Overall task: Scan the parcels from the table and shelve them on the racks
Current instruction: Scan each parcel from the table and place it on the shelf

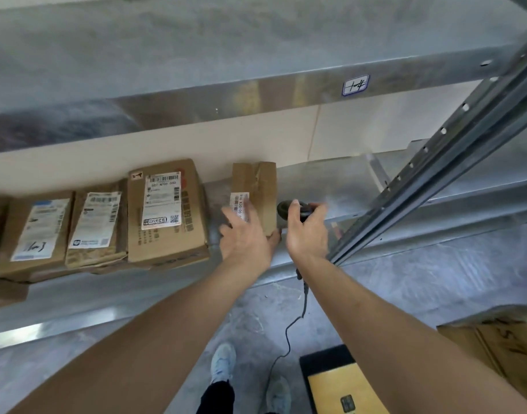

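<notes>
A small cardboard parcel (260, 186) with a white barcode label lies on the metal rack shelf (331, 186). My left hand (244, 234) rests on its near end, fingers spread over the label and thumb at its near right corner. My right hand (305, 227) grips a black handheld barcode scanner (286, 208) just right of the parcel, its head beside the box. The scanner's cable (289, 327) hangs down toward the floor. Three more labelled parcels (163, 213) lie in a row to the left on the same shelf.
An upper shelf (256, 94) with a small handwritten tag runs overhead. A slotted metal upright (435, 162) stands at the right. Below are the grey floor, my shoes, a black and yellow item (343, 383) and a cardboard box (507, 348) at lower right.
</notes>
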Demonstrator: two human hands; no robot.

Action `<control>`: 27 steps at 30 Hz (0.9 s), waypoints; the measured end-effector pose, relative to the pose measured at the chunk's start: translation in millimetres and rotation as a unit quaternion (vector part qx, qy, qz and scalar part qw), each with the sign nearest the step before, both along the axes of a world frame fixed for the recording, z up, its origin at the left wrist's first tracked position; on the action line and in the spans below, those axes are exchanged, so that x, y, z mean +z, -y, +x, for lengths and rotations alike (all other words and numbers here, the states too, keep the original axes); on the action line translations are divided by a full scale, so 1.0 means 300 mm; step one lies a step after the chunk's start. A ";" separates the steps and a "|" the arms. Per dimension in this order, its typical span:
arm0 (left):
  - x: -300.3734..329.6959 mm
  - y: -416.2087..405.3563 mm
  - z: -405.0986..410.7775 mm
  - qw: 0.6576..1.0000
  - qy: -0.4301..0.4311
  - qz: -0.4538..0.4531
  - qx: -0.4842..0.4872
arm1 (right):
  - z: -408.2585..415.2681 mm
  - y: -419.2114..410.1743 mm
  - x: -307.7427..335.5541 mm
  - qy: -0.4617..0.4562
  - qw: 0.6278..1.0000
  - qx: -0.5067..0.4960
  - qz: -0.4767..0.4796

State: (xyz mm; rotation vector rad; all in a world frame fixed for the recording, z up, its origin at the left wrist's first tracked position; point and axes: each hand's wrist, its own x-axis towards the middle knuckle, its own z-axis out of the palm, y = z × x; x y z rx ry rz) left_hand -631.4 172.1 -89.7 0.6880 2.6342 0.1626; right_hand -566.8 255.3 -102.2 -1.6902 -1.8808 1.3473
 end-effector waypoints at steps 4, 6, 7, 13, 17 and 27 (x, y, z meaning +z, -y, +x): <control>-0.019 0.010 -0.034 0.981 -0.107 -0.006 -0.164 | -0.018 -0.010 -0.005 -0.009 1.000 0.006 0.004; -0.032 0.019 -0.062 0.975 -0.097 0.020 -0.199 | -0.023 -0.013 -0.003 -0.011 1.000 0.019 0.007; -0.038 0.025 -0.075 0.974 -0.083 0.023 -0.209 | -0.028 -0.014 -0.001 -0.012 1.000 0.026 0.007; -0.024 0.067 -0.113 0.973 -0.079 -0.022 -0.217 | -0.093 0.011 0.012 -0.024 0.998 0.061 0.004; -0.011 0.080 -0.125 0.977 -0.089 -0.056 -0.188 | -0.127 0.047 0.012 -0.031 0.997 0.074 0.008; -0.021 0.085 -0.147 0.982 -0.091 -0.029 -0.162 | -0.122 0.063 0.031 -0.035 0.996 0.075 0.015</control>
